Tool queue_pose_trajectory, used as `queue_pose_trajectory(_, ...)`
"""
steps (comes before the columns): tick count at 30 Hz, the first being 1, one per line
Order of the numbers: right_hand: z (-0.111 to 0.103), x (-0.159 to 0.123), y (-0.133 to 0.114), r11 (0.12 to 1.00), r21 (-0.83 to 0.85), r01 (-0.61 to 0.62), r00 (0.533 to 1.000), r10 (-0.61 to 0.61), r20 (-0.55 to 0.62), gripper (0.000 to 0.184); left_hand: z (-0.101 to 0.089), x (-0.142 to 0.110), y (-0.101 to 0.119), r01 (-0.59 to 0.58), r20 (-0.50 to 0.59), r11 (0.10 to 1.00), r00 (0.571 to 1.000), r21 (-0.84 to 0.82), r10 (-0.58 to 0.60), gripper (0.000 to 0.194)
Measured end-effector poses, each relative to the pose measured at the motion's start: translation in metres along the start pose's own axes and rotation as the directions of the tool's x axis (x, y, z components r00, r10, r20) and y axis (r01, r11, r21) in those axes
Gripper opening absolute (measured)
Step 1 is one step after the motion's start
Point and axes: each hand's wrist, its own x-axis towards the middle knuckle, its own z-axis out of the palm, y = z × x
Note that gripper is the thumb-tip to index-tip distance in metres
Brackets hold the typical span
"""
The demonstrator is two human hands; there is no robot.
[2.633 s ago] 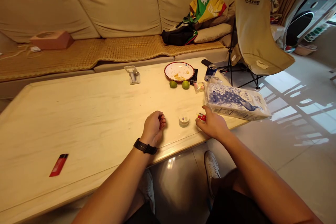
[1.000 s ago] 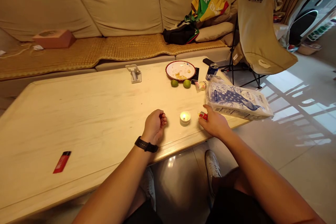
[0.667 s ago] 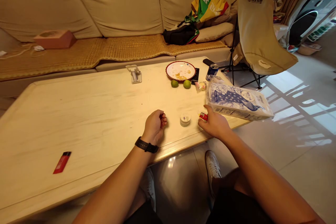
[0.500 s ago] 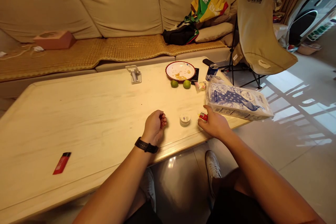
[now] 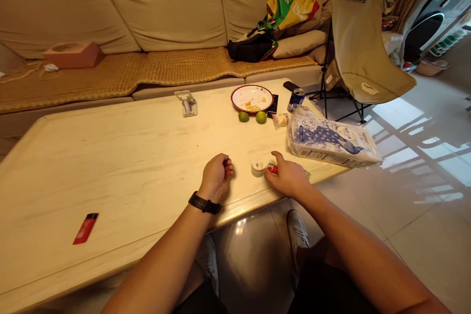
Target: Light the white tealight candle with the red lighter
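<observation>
My left hand, with a black watch on its wrist, rests on the table's near edge. Its fingers are curled in and nothing shows in them. My right hand grips a small red object between thumb and fingers, the index finger pointing forward. Most of that object is hidden, so its kind is unclear. Just left of it stands a small round whitish thing, like a roll of clear tape. A bit of something green peeks out behind my right hand. Far to the left lies a flat red object with a black end.
A plate with food scraps, two green limes, a blue can and a snack wrapper sit at the back right. A plastic-wrapped tissue pack overhangs the right edge. A phone stand is farther left.
My right hand has moved left with the small red object, from beside the tissue pack to right beside the round whitish thing. Something green now shows behind it. My left hand stays put.
</observation>
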Motion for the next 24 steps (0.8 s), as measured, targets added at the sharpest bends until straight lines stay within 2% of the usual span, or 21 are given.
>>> queue_pose_trajectory(10,0.004,0.007,-0.014,0.999,0.001,0.043,0.999,-0.043,0.006,0.066,-0.001,0.001,0.000,-0.001,0.005,1.000,1.000,-0.009,0.001,0.009)
queue_pose_trajectory(16,0.006,0.009,-0.015,1.000,0.027,0.009,1.000,-0.009,0.011,0.065,0.001,-0.002,0.002,0.002,-0.008,1.000,1.000,-0.015,-0.002,0.010)
queue_pose_trajectory(21,0.001,0.009,-0.003,0.998,0.057,-0.002,1.000,0.002,-0.012,0.080,0.000,-0.002,0.003,-0.005,-0.005,1.000,1.000,-0.018,0.005,0.009)
queue_pose_trajectory(24,-0.003,0.009,0.011,0.998,0.054,-0.017,0.999,0.019,-0.042,0.075,-0.001,-0.002,0.003,-0.008,-0.005,1.000,1.000,-0.021,0.008,0.009)
